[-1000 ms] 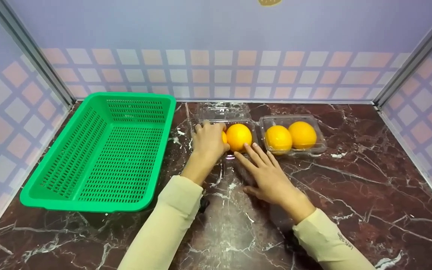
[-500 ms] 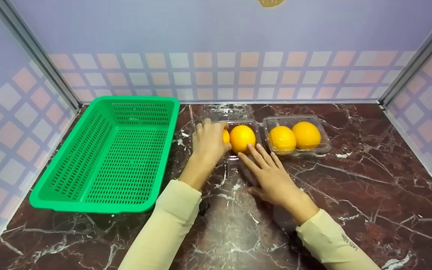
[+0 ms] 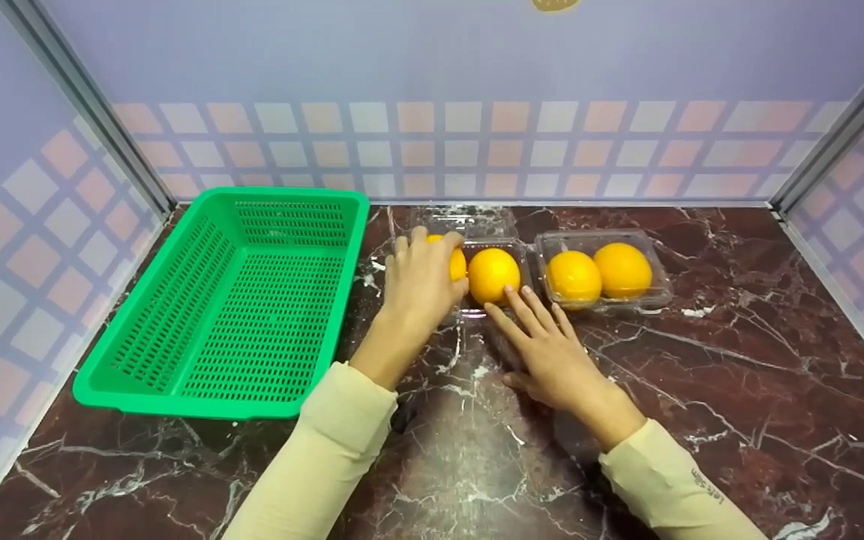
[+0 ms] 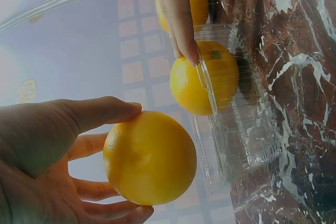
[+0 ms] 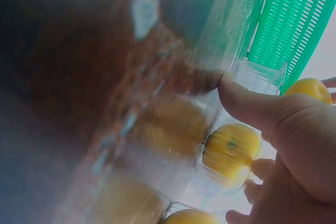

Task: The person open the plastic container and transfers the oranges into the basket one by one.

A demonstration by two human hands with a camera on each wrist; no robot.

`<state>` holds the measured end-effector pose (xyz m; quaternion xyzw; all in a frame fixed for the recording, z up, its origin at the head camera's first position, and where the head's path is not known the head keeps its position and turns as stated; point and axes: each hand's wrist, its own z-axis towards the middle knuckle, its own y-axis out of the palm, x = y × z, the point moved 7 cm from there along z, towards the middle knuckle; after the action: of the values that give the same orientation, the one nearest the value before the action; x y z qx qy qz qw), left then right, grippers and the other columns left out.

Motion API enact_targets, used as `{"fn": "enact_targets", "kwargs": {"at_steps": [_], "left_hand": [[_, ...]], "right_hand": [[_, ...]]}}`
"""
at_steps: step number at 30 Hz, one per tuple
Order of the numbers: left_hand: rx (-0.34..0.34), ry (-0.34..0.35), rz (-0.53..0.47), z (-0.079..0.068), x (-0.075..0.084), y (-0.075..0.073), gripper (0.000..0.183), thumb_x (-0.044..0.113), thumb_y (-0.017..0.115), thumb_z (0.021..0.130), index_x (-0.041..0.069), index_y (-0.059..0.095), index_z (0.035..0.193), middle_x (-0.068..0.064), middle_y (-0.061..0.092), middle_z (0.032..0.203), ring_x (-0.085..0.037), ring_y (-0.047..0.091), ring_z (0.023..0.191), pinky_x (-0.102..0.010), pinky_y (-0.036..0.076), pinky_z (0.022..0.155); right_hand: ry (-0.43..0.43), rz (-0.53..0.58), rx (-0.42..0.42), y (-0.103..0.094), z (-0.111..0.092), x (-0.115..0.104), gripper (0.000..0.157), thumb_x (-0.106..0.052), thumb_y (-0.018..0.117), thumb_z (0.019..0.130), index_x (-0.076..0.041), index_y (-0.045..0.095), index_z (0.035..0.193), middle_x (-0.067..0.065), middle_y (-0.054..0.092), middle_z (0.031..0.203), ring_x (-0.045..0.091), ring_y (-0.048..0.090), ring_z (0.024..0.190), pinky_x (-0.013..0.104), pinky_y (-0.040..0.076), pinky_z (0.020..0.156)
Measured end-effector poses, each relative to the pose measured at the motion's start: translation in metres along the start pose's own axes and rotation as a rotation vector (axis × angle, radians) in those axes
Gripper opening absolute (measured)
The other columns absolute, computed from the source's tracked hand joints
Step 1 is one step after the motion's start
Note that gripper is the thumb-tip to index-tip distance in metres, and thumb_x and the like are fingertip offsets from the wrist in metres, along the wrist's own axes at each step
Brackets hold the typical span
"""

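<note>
A dark-red marbled tabletop point(image 3: 747, 405) (veined in white) carries a green basket point(image 3: 263, 319), an open clear box point(image 3: 469, 312) and a closed clear box point(image 3: 578, 240).

Pretty sure it's a small booth setup: lavender wall panels point(image 3: 372, 52) with printed pink-and-white checks point(image 3: 510, 118), metal corner strips point(image 3: 87, 97), all boxing in a marble-look tabletop point(image 3: 814, 420).
</note>
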<state>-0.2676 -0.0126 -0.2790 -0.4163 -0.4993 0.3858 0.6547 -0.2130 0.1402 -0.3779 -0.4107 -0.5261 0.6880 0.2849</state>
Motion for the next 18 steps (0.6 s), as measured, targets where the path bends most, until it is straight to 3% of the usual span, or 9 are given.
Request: {"fn": "enact_targets", "kwargs": {"at_steps": [7,18], "left_hand": [[0.006,0.016,-0.019,-0.004,0.001,-0.011,0.056,0.025,0.083,0.093,0.019,0.065,0.145,-0.022,0.056,0.149,-0.043,0.057,0.129,-0.057,0.051,0.108],[-0.020,0.039,-0.074,-0.017,0.005,-0.029,0.055,0.024,0.083,0.092,0.020,0.066,0.144,-0.020,0.054,0.154,-0.040,0.054,0.134,-0.057,0.048,0.113]], "right_hand": [[-0.009,-0.001,0.034,0.001,0.000,0.002,0.101,-0.024,0.088,0.085,-0.012,0.031,0.167,0.021,0.018,0.175,0.044,0.013,0.162,0.070,0.014,0.127],[0.008,-0.010,-0.012,0.004,0.001,0.001,0.100,-0.026,0.085,0.089,-0.012,0.027,0.169,0.020,0.012,0.177,0.043,0.009,0.163,0.069,0.011,0.128]]}}
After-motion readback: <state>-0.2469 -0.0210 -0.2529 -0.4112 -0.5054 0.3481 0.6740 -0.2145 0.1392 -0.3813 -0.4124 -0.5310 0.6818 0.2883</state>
